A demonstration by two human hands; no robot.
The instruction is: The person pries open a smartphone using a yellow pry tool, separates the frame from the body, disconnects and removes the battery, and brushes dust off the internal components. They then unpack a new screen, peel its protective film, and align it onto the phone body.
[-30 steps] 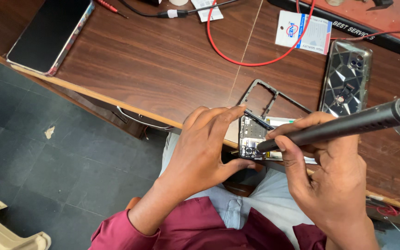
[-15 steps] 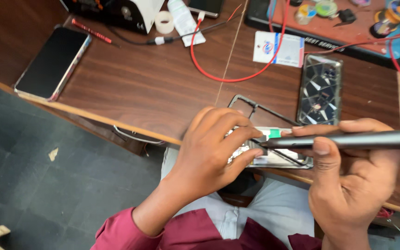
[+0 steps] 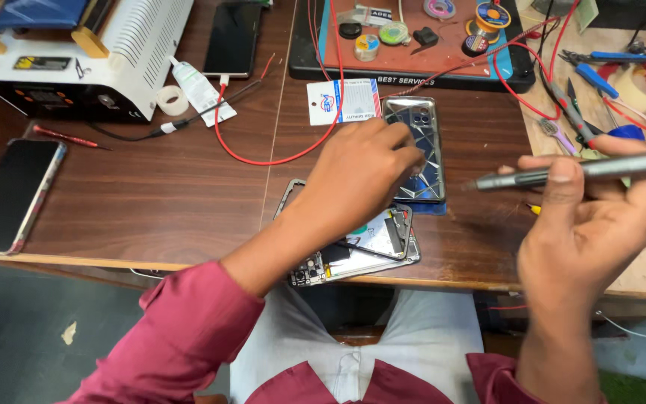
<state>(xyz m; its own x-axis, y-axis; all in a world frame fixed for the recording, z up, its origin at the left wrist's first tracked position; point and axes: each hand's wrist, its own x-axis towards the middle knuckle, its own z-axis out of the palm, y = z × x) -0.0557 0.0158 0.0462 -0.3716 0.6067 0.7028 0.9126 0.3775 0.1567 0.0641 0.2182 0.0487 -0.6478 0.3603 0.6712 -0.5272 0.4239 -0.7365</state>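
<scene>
An opened phone with its insides showing lies at the table's front edge, partly on a thin metal frame. My left hand reaches over it, with bunched fingertips on a phone back cover with a shiny geometric pattern. Whether the fingers pinch anything is hidden. My right hand is raised to the right of the phone, holding a grey pen-shaped electric screwdriver. The tool lies level, tip pointing left, clear of the phone.
A white machine stands at the back left, a black phone beside it. Another phone lies at the left edge. A red wire, a card, a work mat and blue-handled pliers lie behind.
My left hand let go of the opened phone and moved back to the patterned cover. My right hand lifted the screwdriver off the phone and to the right. The camera tilted up.
</scene>
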